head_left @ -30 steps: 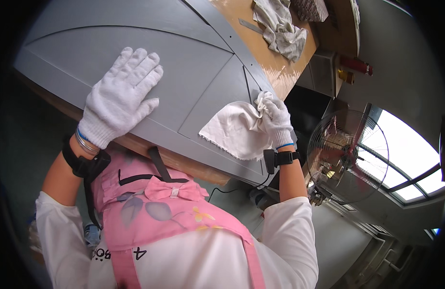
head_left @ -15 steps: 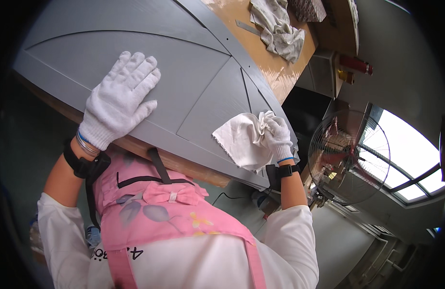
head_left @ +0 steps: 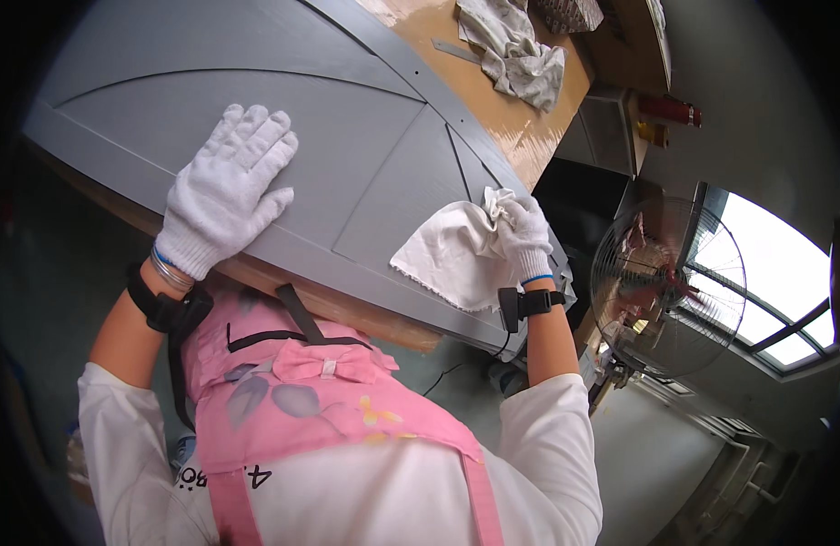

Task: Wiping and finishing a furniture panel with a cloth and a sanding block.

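A large grey panel [head_left: 365, 182] with grooved lines lies flat across the table in front of me. My left hand [head_left: 227, 191], in a white knitted glove, rests palm down on its left part with the fingers stretched out. Toward the right end, my gloved right hand [head_left: 527, 238] grips a bunched corner of a white cloth [head_left: 452, 257]. The rest of that cloth spreads over the panel's surface to the left of the hand. Folds of cloth hide some of the right fingertips.
Beyond the panel, a brown tabletop [head_left: 529, 136] holds a crumpled stained rag [head_left: 529, 68] and a flat metal strip [head_left: 456, 49]. A large caged fan [head_left: 670, 287] stands at the right, before a bright window [head_left: 765, 273]. A red cylinder [head_left: 670, 110] sits at the far right.
The cloth and my right hand have shifted slightly up and left over the panel. My left hand stays on nearly the same spot. The whole view has tilted a little.
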### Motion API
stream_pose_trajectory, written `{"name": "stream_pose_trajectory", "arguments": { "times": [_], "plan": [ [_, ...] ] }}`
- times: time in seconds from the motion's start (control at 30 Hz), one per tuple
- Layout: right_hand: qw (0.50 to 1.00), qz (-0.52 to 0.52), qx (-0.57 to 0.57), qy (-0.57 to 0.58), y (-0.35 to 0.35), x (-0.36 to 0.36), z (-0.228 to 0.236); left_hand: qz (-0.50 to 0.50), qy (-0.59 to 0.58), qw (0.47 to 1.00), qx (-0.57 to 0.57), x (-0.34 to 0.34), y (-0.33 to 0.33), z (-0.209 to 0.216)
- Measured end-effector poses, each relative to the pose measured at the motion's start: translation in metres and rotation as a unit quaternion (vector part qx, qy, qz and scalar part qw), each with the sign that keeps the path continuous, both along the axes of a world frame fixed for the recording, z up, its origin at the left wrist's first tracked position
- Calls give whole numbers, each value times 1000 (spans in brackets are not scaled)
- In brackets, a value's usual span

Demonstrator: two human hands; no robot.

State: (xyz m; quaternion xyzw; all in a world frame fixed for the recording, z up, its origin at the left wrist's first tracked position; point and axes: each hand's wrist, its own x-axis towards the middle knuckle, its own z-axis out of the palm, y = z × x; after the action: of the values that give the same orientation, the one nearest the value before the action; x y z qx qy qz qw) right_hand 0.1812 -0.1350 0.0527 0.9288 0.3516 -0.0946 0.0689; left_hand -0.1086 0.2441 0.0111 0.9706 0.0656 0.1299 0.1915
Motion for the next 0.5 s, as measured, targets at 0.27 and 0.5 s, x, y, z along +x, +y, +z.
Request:
{"name": "stream_pose_trajectory", "arguments": {
  "times": [0.27,0.5],
  "plan": [
    [965,-205,-127,98,-17,-11,43,1,4,1000,5,-2,1,8],
    [914,-285,-226,-180,-61,-3,98,-1,7,1000,17,0,-1,12]
  ]
}}
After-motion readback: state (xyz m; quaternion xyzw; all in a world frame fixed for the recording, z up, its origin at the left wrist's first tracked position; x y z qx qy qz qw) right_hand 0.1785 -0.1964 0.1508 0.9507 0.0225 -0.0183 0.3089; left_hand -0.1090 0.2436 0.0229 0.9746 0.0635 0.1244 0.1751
